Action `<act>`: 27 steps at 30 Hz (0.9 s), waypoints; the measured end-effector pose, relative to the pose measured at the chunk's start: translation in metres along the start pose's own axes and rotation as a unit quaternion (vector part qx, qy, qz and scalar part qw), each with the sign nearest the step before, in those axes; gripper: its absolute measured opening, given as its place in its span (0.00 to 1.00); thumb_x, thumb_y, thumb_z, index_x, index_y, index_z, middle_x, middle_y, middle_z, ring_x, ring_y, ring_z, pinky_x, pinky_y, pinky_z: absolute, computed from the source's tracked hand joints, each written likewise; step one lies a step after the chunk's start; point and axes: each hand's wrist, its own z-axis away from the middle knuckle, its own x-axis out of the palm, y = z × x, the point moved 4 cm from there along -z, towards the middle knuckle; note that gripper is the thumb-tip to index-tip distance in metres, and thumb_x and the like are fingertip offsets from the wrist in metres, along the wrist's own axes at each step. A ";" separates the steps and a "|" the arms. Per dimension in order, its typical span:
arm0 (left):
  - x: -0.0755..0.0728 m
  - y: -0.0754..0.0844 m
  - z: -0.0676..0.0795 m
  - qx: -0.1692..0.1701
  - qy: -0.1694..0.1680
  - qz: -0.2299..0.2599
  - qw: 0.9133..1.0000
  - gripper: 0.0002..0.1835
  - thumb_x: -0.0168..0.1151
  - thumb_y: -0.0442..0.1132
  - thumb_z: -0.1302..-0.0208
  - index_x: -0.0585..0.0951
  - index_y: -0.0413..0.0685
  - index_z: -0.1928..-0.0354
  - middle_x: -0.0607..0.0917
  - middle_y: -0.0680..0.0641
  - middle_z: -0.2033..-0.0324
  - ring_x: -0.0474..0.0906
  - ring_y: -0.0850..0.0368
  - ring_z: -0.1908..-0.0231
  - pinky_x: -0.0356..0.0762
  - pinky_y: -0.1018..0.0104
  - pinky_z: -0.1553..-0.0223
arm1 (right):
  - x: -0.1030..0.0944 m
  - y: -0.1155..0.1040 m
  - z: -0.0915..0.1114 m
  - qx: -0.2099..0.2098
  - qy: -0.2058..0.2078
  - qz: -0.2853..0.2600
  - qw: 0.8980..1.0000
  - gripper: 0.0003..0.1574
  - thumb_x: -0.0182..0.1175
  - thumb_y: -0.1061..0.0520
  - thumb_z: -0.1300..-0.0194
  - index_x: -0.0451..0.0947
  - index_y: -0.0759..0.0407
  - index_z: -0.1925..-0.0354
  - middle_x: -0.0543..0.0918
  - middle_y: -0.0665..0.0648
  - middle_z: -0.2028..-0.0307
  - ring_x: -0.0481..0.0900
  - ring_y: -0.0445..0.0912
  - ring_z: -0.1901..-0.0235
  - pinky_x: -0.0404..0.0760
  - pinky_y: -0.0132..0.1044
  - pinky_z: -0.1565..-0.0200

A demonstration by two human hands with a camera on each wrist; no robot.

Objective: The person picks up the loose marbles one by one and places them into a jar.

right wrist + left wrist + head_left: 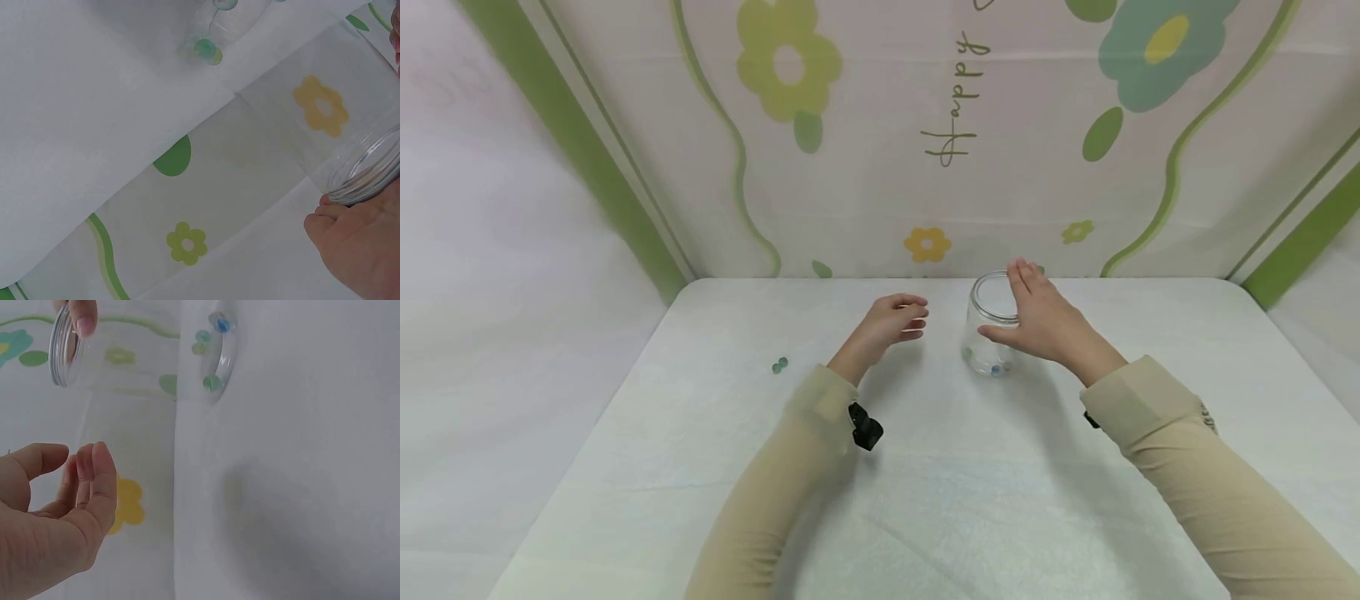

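Note:
A clear glass jar [988, 333] without a lid stands upright on the white-covered table. Several marbles [212, 382], green and blue, lie on its bottom. My right hand [1041, 321] holds the jar near its rim, thumb on the near side and fingers on the far side; in the right wrist view this hand [369, 244] is partly cut off. To the left of the jar, apart from it, my left hand [891, 325] hovers with loosely bent fingers. In the left wrist view a gap shows between this hand's thumb and fingers [103, 481], with nothing in it.
Two green marbles [780, 365] lie close together on the table [715, 467], left of my left hand. A curtain [865, 167] printed with flowers hangs right behind the table's far edge. Each sleeve bears a black wrist device [865, 427].

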 end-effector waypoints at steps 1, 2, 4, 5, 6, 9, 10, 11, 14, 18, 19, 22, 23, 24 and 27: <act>-0.003 -0.001 0.000 -0.005 -0.004 -0.004 1.000 0.19 0.50 0.38 0.27 0.71 0.39 0.38 0.75 0.39 0.41 0.73 0.44 0.39 0.78 0.61 0.40 | 0.000 0.000 0.000 0.000 0.000 0.000 1.000 0.65 0.57 0.34 0.37 0.34 0.74 0.28 0.36 0.72 0.26 0.35 0.65 0.26 0.45 0.62 0.27; -0.006 -0.002 -0.001 -0.009 -0.007 -0.011 1.000 0.20 0.50 0.38 0.27 0.70 0.39 0.37 0.75 0.40 0.40 0.73 0.44 0.39 0.77 0.60 0.39 | 0.000 0.000 0.000 0.000 -0.001 0.000 1.000 0.65 0.57 0.34 0.37 0.34 0.74 0.28 0.36 0.72 0.26 0.34 0.65 0.26 0.45 0.62 0.27; -0.012 -0.004 -0.001 -0.018 -0.010 -0.020 1.000 0.21 0.51 0.37 0.28 0.70 0.39 0.36 0.74 0.40 0.40 0.73 0.45 0.39 0.76 0.60 0.39 | 0.000 0.001 0.001 -0.001 -0.001 0.000 1.000 0.65 0.56 0.35 0.37 0.34 0.74 0.28 0.36 0.72 0.26 0.34 0.66 0.26 0.44 0.62 0.27; -0.015 -0.004 -0.001 -0.023 -0.012 -0.026 0.999 0.21 0.52 0.37 0.29 0.69 0.39 0.36 0.74 0.40 0.40 0.73 0.45 0.39 0.76 0.60 0.39 | 0.000 0.001 0.001 -0.002 -0.002 0.000 1.000 0.65 0.56 0.35 0.37 0.34 0.74 0.28 0.36 0.72 0.26 0.34 0.66 0.26 0.44 0.62 0.27; -0.018 -0.005 -0.002 -0.026 -0.012 -0.031 0.999 0.22 0.53 0.37 0.29 0.70 0.40 0.36 0.74 0.41 0.40 0.73 0.46 0.40 0.76 0.60 0.39 | 0.000 0.001 0.001 -0.002 -0.002 0.000 1.000 0.65 0.56 0.35 0.37 0.34 0.74 0.28 0.36 0.72 0.26 0.34 0.65 0.26 0.44 0.62 0.27; -0.027 -0.007 -0.001 -0.030 -0.011 -0.041 0.999 0.23 0.54 0.37 0.30 0.69 0.40 0.36 0.74 0.41 0.40 0.73 0.47 0.41 0.76 0.60 0.38 | 0.001 0.002 0.002 0.000 -0.003 0.000 1.000 0.65 0.56 0.35 0.37 0.34 0.74 0.28 0.36 0.72 0.26 0.34 0.65 0.26 0.44 0.62 0.27; -0.031 -0.007 0.000 -0.029 -0.011 -0.042 0.999 0.23 0.54 0.37 0.30 0.69 0.40 0.35 0.73 0.41 0.40 0.73 0.46 0.40 0.76 0.59 0.38 | 0.001 0.002 0.002 0.000 -0.003 -0.001 1.000 0.65 0.56 0.35 0.37 0.34 0.74 0.28 0.36 0.72 0.26 0.34 0.65 0.26 0.44 0.62 0.27; -0.034 -0.007 0.001 -0.027 -0.009 -0.041 0.999 0.23 0.53 0.37 0.30 0.68 0.40 0.35 0.73 0.40 0.39 0.72 0.46 0.40 0.75 0.59 0.38 | 0.001 0.003 0.002 0.001 -0.003 -0.001 1.000 0.65 0.56 0.35 0.37 0.34 0.74 0.28 0.36 0.72 0.26 0.34 0.65 0.26 0.44 0.62 0.27; -0.046 -0.010 0.002 -0.022 -0.002 -0.039 0.999 0.23 0.52 0.36 0.29 0.67 0.39 0.34 0.72 0.39 0.38 0.71 0.45 0.38 0.74 0.58 0.37 | 0.001 0.002 0.002 0.001 -0.003 -0.003 1.000 0.65 0.56 0.35 0.37 0.34 0.73 0.28 0.36 0.72 0.26 0.34 0.65 0.26 0.44 0.62 0.27; -0.064 -0.014 0.006 -0.015 0.010 -0.044 0.999 0.23 0.50 0.35 0.29 0.66 0.38 0.34 0.70 0.37 0.37 0.69 0.43 0.36 0.73 0.57 0.35 | 0.001 0.001 0.002 0.001 -0.002 -0.003 1.000 0.64 0.56 0.35 0.37 0.34 0.74 0.28 0.36 0.72 0.26 0.34 0.65 0.26 0.44 0.61 0.27; -0.068 -0.014 0.007 -0.013 0.013 -0.048 0.999 0.24 0.50 0.35 0.29 0.65 0.38 0.33 0.70 0.37 0.37 0.69 0.43 0.36 0.73 0.57 0.35 | 0.001 0.001 0.002 0.001 -0.001 -0.003 1.000 0.64 0.56 0.35 0.37 0.34 0.74 0.28 0.36 0.72 0.26 0.34 0.65 0.26 0.44 0.61 0.27; -0.083 -0.017 0.011 -0.012 0.024 -0.057 0.998 0.24 0.49 0.35 0.28 0.64 0.38 0.33 0.69 0.36 0.36 0.68 0.42 0.35 0.72 0.57 0.34 | 0.002 0.001 0.001 -0.001 -0.001 -0.004 1.000 0.64 0.56 0.36 0.37 0.34 0.74 0.28 0.36 0.72 0.26 0.34 0.65 0.26 0.44 0.61 0.27; -0.088 -0.018 0.013 -0.013 0.026 -0.061 0.998 0.24 0.49 0.35 0.28 0.64 0.38 0.32 0.69 0.36 0.35 0.68 0.42 0.35 0.72 0.57 0.34 | 0.003 0.001 0.001 -0.002 0.000 -0.004 1.000 0.64 0.56 0.36 0.37 0.34 0.74 0.28 0.36 0.72 0.26 0.34 0.65 0.26 0.44 0.61 0.27; -0.093 -0.020 0.015 -0.014 0.031 -0.064 0.997 0.24 0.48 0.36 0.28 0.64 0.38 0.32 0.69 0.36 0.35 0.68 0.42 0.35 0.72 0.57 0.34 | 0.003 0.000 0.000 -0.003 0.000 -0.004 1.000 0.64 0.56 0.35 0.37 0.34 0.74 0.28 0.36 0.72 0.26 0.34 0.65 0.26 0.44 0.61 0.27; -0.108 -0.024 0.020 -0.015 0.041 -0.075 0.996 0.25 0.47 0.36 0.28 0.63 0.37 0.32 0.68 0.35 0.35 0.68 0.42 0.35 0.72 0.57 0.34 | 0.004 0.000 -0.001 -0.004 0.001 -0.004 1.000 0.64 0.56 0.35 0.37 0.34 0.74 0.28 0.36 0.72 0.26 0.34 0.65 0.26 0.44 0.61 0.27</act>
